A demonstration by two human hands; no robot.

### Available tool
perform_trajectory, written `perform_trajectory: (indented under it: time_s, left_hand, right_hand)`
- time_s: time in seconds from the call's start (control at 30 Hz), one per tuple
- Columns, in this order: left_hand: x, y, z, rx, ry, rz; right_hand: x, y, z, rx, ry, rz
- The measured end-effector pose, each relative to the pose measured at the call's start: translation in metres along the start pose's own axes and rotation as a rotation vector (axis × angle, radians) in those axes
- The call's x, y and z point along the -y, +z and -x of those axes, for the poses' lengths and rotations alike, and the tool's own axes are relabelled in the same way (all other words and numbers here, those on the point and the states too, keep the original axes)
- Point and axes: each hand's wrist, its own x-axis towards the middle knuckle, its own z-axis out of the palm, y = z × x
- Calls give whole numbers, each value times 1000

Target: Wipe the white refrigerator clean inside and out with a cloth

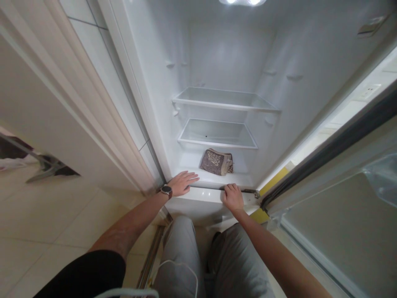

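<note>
Both arms reach forward and down into the open fridge (217, 54). Left hand (183, 183) lies flat on the ledge (204, 191), fingers spread wide, holding nothing. Right hand (232, 198) is curled over the ledge's front edge, gripping it. Door (335, 215) swung right. Tiled floor (40, 215) at left. Two bare shelves (223, 99). Cloth (216, 162) lies under the lower shelf, just behind the hands. Watch (166, 191) on left wrist.

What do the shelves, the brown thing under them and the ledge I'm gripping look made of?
The shelves look like clear glass with white plastic rims: see-through panes, opaque edges. The brown thing looks like matte woven cloth, patterned, with slumped folds. The ledge under the right hand looks like glossy white plastic by its sheen, though painted metal is possible.
</note>
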Motion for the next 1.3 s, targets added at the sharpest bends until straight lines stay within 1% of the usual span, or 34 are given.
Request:
perform_trajectory:
  time_s: [0.1,0.37,0.7,0.87,0.97,1.1,1.13,1.3]
  left_hand:
    - [-4,0,-3,-7,-64,26]
    - [-21,-1,-3,-31,-154,44]
    - [-15,1,-4,-37,-167,66]
    - [-18,-3,-4,-14,-169,61]
    - [-21,-4,-1,-13,-140,62]
    - [-22,-2,5,48,29,139]
    - [-22,-1,6,57,53,154]
    - [-25,4,6,63,11,150]
  right_hand:
    - [0,0,0,-9,-5,-1]
    - [0,-1,1,-8,5,-12]
    - [-1,0,1,-27,-24,-19]
    - [1,-1,1,-14,-7,-6]
    - [2,-1,1,-23,2,5]
    - [2,-2,1,-21,4,16]
    - [1,-2,1,-18,4,14]
    - [1,-3,1,-10,-1,0]
